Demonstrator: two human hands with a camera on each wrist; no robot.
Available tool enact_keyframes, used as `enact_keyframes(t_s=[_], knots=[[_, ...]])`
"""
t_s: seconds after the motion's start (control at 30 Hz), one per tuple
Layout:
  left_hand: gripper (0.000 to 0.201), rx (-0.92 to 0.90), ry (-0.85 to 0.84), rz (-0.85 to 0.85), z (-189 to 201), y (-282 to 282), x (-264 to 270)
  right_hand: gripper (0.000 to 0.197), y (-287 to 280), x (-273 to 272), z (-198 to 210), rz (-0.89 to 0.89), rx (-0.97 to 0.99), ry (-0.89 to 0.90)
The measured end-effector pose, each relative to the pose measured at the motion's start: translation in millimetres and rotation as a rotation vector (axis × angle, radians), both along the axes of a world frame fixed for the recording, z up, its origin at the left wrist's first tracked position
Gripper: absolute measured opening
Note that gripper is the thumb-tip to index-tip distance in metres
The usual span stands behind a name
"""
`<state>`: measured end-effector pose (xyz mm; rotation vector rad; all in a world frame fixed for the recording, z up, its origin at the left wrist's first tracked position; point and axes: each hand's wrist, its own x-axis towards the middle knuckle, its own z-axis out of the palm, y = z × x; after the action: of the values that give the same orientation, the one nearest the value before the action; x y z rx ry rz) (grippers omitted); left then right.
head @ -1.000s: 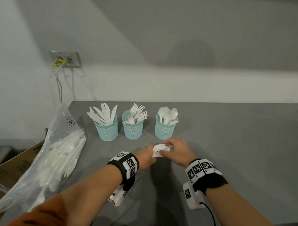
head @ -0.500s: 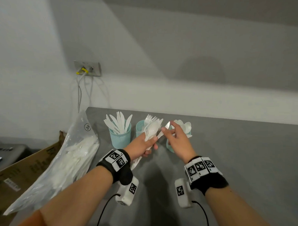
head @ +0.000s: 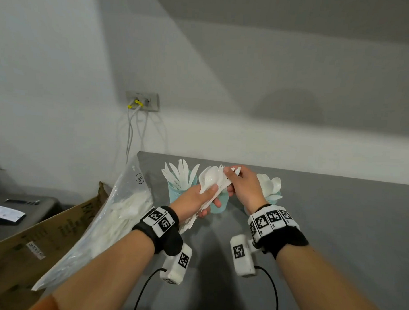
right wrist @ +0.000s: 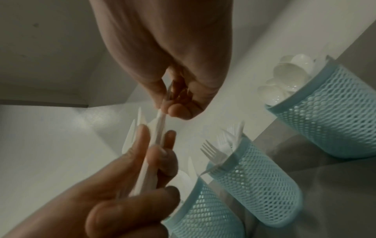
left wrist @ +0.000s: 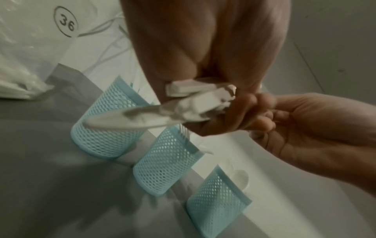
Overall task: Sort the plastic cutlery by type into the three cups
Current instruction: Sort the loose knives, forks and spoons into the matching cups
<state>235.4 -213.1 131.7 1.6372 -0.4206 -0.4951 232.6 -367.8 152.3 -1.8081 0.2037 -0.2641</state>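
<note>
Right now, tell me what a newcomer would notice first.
The two hands meeting mid-table: the left hand grips a bundle of white plastic cutlery while the right hand pinches one piece from it. Behind them stand three blue mesh cups; a clear bag of cutlery lies left.

Left hand point(head: 192, 200) and right hand point(head: 244, 186) raised together, fingers point(right wrist: 162, 96) curled, both gripping.

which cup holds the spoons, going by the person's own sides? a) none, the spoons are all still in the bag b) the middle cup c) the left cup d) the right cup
d, the right cup shows rounded spoon bowls above its rim, while the left cup holds knives and the middle cup holds forks.
</note>
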Motion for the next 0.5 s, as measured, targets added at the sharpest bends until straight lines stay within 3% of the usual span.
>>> enact_keyframes(t_s=[0.1, 0.23, 0.5], knots=[[0.04, -0.079, 0.03, 0.088, 1.1, 7.7, 5.0, 0.02, 9.3, 1.5, 6.2, 0.01, 0.014, -0.018], [0.038, -0.119, -0.002, 0.132, 7.4, 15.5, 5.3, 0.025, 26.1, 7.6, 6.3, 0.057, 0.092, -0.035], [0.027, -0.096, -0.09, 0.181, 11.8, 25.5, 12.0, 0.021, 58.7, 1.5, 5.1, 0.251, 0.051, -0.007]])
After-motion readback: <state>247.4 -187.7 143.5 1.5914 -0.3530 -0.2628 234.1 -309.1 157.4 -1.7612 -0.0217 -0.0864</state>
